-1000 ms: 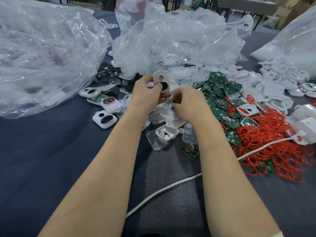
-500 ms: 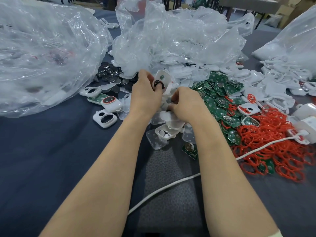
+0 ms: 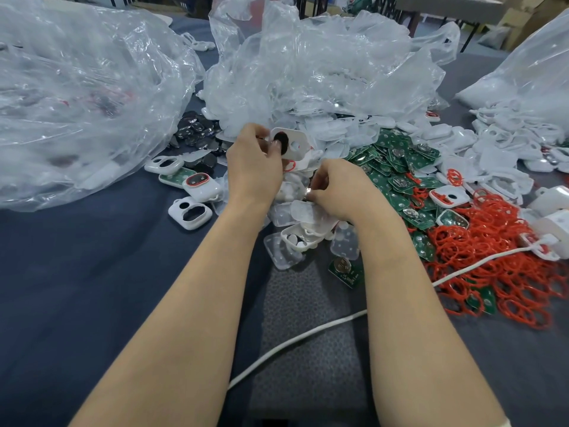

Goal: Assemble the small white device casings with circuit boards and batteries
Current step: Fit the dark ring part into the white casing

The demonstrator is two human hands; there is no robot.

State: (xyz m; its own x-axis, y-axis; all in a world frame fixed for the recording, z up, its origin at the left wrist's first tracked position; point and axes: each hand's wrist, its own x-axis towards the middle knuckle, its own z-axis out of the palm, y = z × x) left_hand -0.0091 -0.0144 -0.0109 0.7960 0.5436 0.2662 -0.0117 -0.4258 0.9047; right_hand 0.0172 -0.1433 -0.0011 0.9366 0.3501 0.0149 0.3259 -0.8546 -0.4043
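Observation:
My left hand [image 3: 254, 166] holds a small white casing [image 3: 292, 143] with a dark round part in its opening, lifted above the pile and tilted to the right. Just below and to the right, my right hand [image 3: 340, 192] is curled, pinching a small shiny metallic piece [image 3: 308, 191] among translucent covers. Green circuit boards [image 3: 397, 180] lie heaped to the right of it. One board with a coin battery [image 3: 345, 269] lies alone near my right forearm. A white casing with small white parts inside [image 3: 300, 238] sits under my wrists.
Large clear plastic bags [image 3: 80, 97] fill the left and the back [image 3: 323, 63]. Red rubber rings [image 3: 498, 254] spread at the right. Dark round parts [image 3: 197, 134] lie behind the white frames [image 3: 190, 212]. A white cable [image 3: 308, 334] crosses the dark table between my forearms.
My left hand has turned the casing from upright to tilted rightward and moved it slightly up and away. My right hand stayed low at the pile, fingers working.

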